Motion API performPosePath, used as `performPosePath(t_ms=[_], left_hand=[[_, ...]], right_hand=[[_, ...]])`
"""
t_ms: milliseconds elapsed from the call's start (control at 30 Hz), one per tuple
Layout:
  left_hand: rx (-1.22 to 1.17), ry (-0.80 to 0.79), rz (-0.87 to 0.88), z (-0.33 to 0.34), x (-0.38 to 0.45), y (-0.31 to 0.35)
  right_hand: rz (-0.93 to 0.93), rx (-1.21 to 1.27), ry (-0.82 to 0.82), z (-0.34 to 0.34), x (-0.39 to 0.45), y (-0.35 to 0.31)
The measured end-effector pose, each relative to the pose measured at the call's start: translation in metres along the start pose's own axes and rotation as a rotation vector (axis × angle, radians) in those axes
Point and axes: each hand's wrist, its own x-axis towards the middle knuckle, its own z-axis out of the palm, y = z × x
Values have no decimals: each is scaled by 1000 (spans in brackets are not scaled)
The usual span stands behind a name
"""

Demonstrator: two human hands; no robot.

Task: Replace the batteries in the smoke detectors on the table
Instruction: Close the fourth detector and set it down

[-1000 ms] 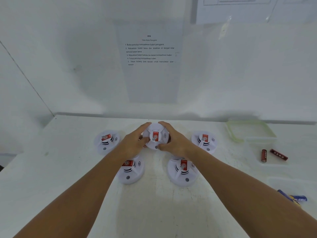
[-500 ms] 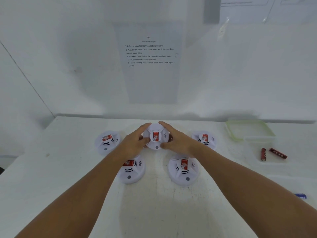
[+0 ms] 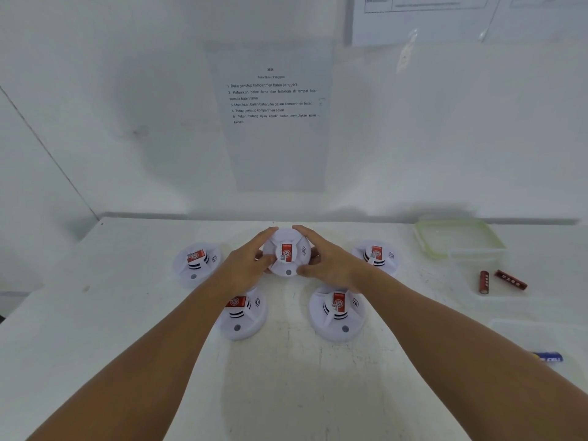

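So I've got the middle smoke detector [image 3: 286, 252] cupped between both hands at the far centre of the table [image 3: 95, 329]. It looks lifted or tipped toward me a bit, though I can't tell for sure whether its base has left the table. My left hand [image 3: 246, 265] curls around its left side, thumb on the front edge and fingertips over the top rim. My right hand [image 3: 327, 261] does the same on the right side. Both grip the round body, neither has anything else in it.

It sits dead centre between the two hands, so neither is nearer. It's a disc, no long axis really, just the red sticker and the little grey button facing me. My guess is the next move is a twist or a flip to reach the battery cover, with one hand holding while the other turns.

It's smooth white plastic, domed, with slots around a raised centre. Probably a bit slippery.

Four more detectors surround it: one to its left [image 3: 195, 264], one to its right [image 3: 375, 256], and two nearer me, left [image 3: 243, 313] and right [image 3: 337, 311], partly under my wrists. Well off to its right there's a clear box with a green rim [image 3: 423, 246], two red batteries [image 3: 484, 282] near that, and a blue battery [image 3: 548, 357] closer to me. Behind it a printed sheet [image 3: 273, 100] hangs on the wall.
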Motion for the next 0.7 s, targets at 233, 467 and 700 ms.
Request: performPosePath(t_ms=[233,467,700], left_hand=[[-25,-12,4,0,2,-2],[-33,-8,4,0,-1,1],[-21,-6,-4,0,-1,2]], right_hand=[[0,3,7,1,0,0],[-17,6,-12,0,-2,-2],[-12,-1,-21,-1,-1,-1]])
